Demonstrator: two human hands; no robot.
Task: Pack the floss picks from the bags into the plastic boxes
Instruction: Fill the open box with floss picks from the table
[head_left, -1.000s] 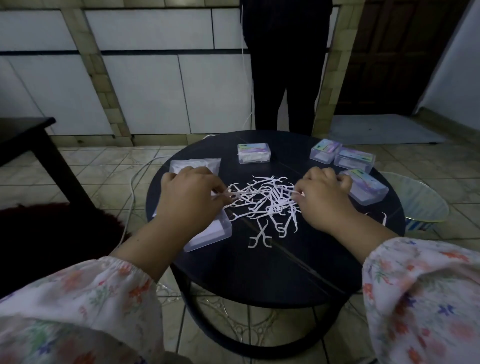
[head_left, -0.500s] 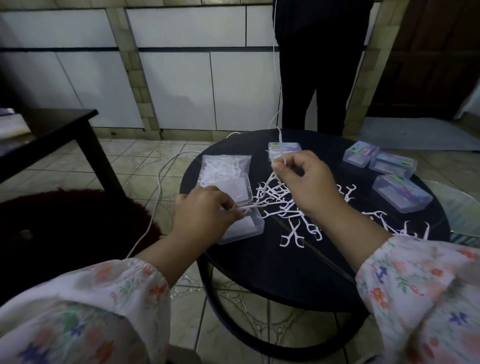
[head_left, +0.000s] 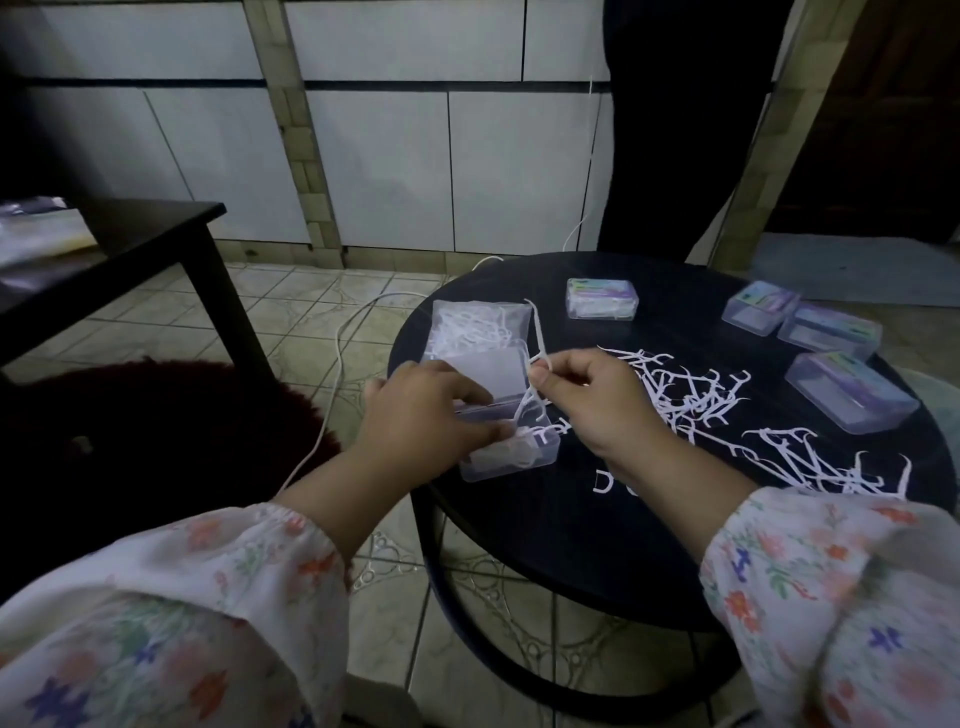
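Nearby, 4 lidded boxes (head_left: 601, 298); left hand (head_left: 421, 415) gripping open box (head_left: 511, 452), right hand (head_left: 592, 400) pinching picks (head_left: 537, 358).

Round black table (head_left: 545, 545) and its load.
An open clear box (head_left: 511, 457) and a bag of floss picks (head_left: 475, 325) lie at left, loose floss picks (head_left: 691, 400) at centre, and four closed boxes (head_left: 852, 397) behind and right.

Dim, bluish indoor light, wide-angle bending at edges, soft focus.
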